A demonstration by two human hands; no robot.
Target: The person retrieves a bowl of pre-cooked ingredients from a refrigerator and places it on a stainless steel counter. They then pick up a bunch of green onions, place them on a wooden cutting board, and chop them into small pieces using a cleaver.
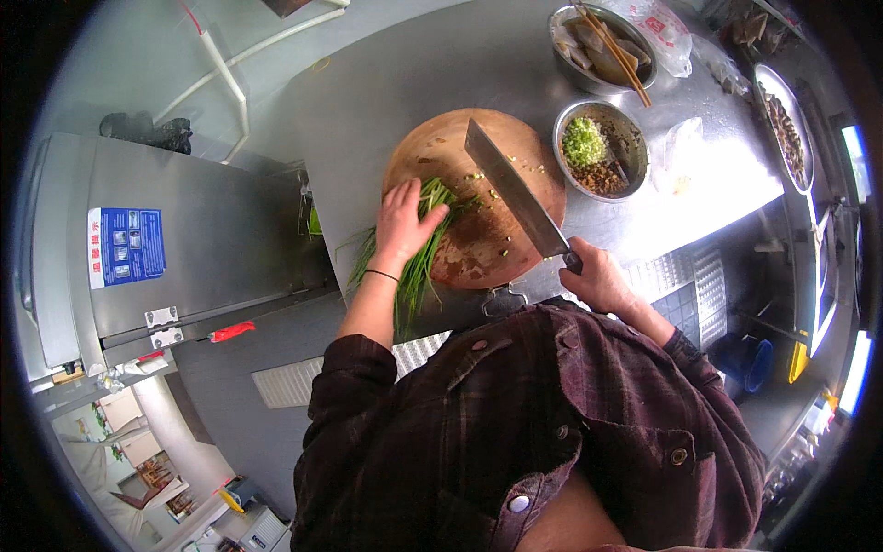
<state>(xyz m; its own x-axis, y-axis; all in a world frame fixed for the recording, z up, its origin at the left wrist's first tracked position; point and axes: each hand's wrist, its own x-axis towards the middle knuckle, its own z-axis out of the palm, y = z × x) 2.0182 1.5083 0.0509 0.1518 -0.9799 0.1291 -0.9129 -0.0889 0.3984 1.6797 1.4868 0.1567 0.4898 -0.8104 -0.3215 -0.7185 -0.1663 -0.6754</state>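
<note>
My left hand (402,226) lies over a bunch of thin green scallions (415,279), holding it against the left side of a round wooden chopping board (476,259). The long leaves trail past my wrist over the table's near edge. In my right hand (599,274) is the handle of a Chinese cleaver (519,194). Its broad blade slants up and left across the board, apart from the bunch. Small chopped green bits (476,176) are scattered on the wood, mostly between the bunch and the blade.
Right of the board, a metal bowl (643,172) holds chopped greens and brown minced filling. Behind it stands another bowl (562,65) with pale pieces and wooden chopsticks (617,52). Plastic bags (666,34) lie on the steel table (359,103). A steel cabinet (227,228) stands left.
</note>
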